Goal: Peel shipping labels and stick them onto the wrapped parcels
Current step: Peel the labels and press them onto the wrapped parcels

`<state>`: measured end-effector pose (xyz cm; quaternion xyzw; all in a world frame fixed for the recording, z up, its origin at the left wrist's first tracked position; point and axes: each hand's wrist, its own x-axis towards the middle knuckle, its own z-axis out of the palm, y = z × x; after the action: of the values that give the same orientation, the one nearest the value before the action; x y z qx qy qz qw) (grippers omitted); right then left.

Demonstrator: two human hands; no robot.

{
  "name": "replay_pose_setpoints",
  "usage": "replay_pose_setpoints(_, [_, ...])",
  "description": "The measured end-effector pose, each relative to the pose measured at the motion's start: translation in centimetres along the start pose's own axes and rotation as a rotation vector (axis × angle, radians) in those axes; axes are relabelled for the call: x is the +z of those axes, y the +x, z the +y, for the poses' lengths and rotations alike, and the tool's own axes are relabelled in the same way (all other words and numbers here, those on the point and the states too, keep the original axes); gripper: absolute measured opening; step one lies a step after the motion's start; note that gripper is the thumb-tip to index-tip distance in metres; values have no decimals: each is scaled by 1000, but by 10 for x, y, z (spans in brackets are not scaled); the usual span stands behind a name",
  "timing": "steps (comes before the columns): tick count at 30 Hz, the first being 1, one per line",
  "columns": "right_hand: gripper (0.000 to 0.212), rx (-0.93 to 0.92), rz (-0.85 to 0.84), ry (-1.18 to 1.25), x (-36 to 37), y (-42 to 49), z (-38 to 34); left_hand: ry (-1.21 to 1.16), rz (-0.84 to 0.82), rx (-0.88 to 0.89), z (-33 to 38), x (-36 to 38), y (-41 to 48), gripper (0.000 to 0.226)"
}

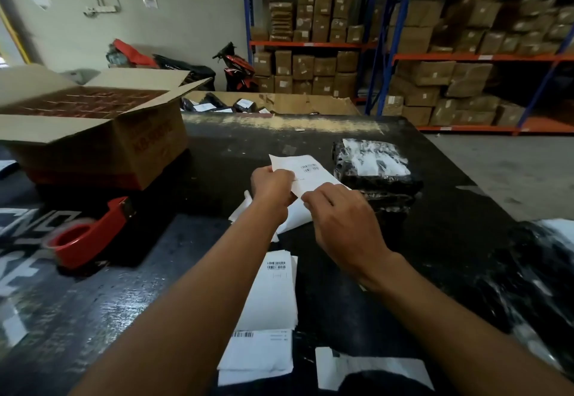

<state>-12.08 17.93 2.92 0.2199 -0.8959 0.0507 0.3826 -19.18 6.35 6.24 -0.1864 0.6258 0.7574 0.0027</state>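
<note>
Left hand and right hand each pinch one shipping label, held above the black counter. A wrapped parcel lies just beyond it, to the right. Loose label sheets lie between the forearms; a red tape dispenser and an open cardboard box stand to the left

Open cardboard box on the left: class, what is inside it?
The cardboard box holds packed rows of reddish-brown items, too blurred to identify. Only the top layer shows; anything beneath, and the part behind the near flap, is hidden.
</note>
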Motion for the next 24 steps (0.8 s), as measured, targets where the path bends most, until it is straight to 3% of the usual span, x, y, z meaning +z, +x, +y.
replay_pose_setpoints(9, [18,52,65,-24,-36,-48,-10,72,-26,203,-16,6,-45,34])
replay_pose_setpoints(11, [15,229,136,91,-50,-43,-2,74,-79,211,-14,6,-46,31])
replay_pose_setpoints(13, [18,530,163,288,-67,-28,14,103,-133,224,-10,9,-48,31])
replay_pose_setpoints(15, [22,843,102,484,-76,-13,38,122,-191,252,-6,16,-50,32])
replay_pose_setpoints(17, [31,1025,35,647,-76,-1,62,148,-241,281,-2,27,-50,36])
replay_pose_setpoints(20, [23,1117,-29,844,-73,10,89,180,-280,296,3,49,-46,41])
replay_pose_setpoints(24, [12,1099,-12,881,-63,22,122,179,-284,332,11,79,-34,41])
